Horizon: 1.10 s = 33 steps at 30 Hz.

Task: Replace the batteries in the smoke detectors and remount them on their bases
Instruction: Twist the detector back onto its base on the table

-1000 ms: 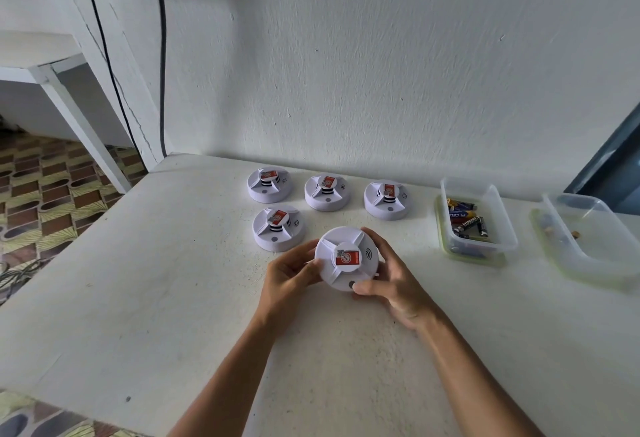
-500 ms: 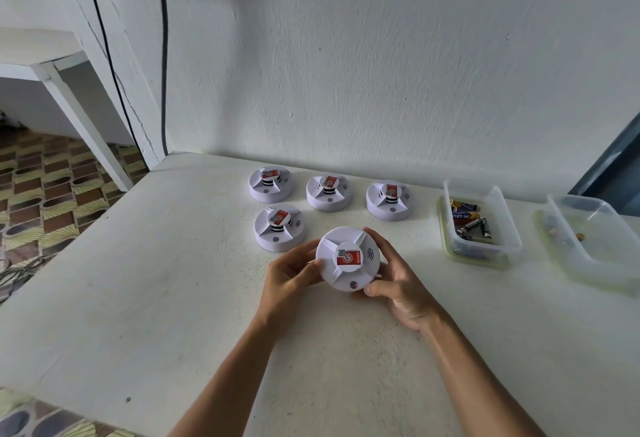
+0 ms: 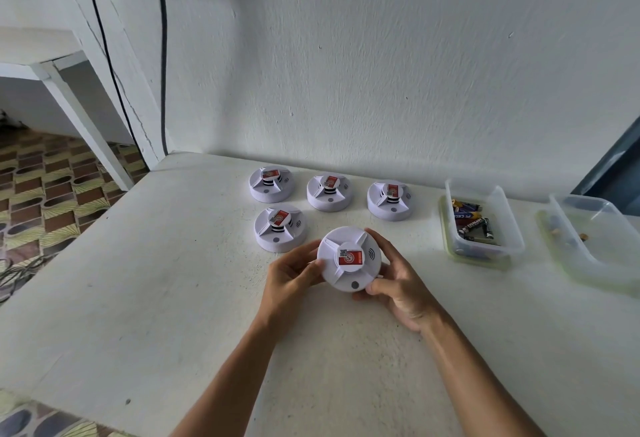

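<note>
On the far left is a floor (image 3: 45, 194) with brown and yellow tiles, and a white shelf leg (image 3: 83, 121) slants down to it. Two black cables (image 3: 162, 66) hang down the rough white wall (image 3: 381, 66). The white counter (image 3: 138, 298) fills the rest and has small dark specks on it.

There are five smoke detectors, all round and white with a red sticker on top. Three stand in a row by the wall: the left one (image 3: 272, 183), the middle one (image 3: 329, 192) and the right one (image 3: 390, 199). A fourth (image 3: 280, 227) sits in front of the left one. The fifth, the held detector (image 3: 349, 258), is nearest the person, just above the counter.

The left hand (image 3: 291, 274) curls round its left side with the thumb on the rim. The right hand (image 3: 401, 284) wraps its right side, fingers behind and thumb at the front edge.

Further right are two clear plastic boxes. The first box (image 3: 485, 222) has several batteries (image 3: 472, 225) in it; I cannot count them surely. The second box (image 3: 595, 239) has a few small bits in it, too small to tell.

Since half a second ago, almost nothing has moved. Both hands still hold the same detector in the same spot, and the other four have stayed put.
</note>
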Available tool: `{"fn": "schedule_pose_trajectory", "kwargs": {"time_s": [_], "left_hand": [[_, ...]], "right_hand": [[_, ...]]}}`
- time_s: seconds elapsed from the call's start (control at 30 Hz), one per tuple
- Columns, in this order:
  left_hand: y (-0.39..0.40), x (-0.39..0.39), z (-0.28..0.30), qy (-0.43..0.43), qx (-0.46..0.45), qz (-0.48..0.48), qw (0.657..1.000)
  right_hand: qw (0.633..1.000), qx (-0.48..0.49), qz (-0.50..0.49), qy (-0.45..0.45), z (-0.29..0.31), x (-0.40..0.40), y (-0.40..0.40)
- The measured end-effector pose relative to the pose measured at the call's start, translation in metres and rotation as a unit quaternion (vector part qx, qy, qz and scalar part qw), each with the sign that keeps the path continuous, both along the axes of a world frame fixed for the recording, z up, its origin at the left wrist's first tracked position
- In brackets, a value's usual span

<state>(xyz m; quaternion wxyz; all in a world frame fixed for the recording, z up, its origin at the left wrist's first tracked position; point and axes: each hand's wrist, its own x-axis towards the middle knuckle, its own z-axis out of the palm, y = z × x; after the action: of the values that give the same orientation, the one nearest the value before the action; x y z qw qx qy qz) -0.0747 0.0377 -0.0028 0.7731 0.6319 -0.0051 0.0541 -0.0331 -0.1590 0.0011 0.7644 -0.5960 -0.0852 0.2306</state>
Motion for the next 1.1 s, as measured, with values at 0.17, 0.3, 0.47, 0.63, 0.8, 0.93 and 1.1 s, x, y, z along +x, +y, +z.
{"fn": "schedule_pose_trajectory", "kwargs": {"time_s": [0.17, 0.3, 0.47, 0.63, 0.8, 0.93, 1.1], "left_hand": [[0.0003, 0.0016, -0.0028, 0.007, 0.005, 0.001, 1.000], [-0.0001, 0.0022, -0.0035, 0.013, 0.002, 0.006, 1.000], [0.0004, 0.0033, -0.0042, 0.017, 0.007, 0.011, 1.000], [-0.0004, 0.0046, -0.0046, 0.024, 0.015, 0.020, 0.999], [-0.0013, 0.0047, -0.0039, 0.025, 0.021, 0.025, 0.999], [-0.0023, 0.0053, -0.0017, 0.023, 0.026, 0.028, 0.999], [-0.0016, 0.0049, -0.0012, 0.019, 0.039, 0.026, 0.999]], "right_hand": [[1.000, 0.003, -0.007, 0.012, 0.0000, 0.0006, 0.0008], [1.000, 0.007, -0.013, 0.017, -0.0003, 0.0008, 0.0017], [1.000, 0.005, -0.014, 0.021, 0.0000, 0.0014, 0.0021], [1.000, 0.000, -0.015, 0.018, 0.0008, 0.0008, 0.0019], [1.000, -0.003, -0.018, 0.020, 0.0006, 0.0010, 0.0018], [1.000, -0.006, -0.018, 0.019, 0.0021, 0.0013, 0.0019], [1.000, -0.014, -0.019, 0.018, 0.0021, 0.0012, 0.0022]]}}
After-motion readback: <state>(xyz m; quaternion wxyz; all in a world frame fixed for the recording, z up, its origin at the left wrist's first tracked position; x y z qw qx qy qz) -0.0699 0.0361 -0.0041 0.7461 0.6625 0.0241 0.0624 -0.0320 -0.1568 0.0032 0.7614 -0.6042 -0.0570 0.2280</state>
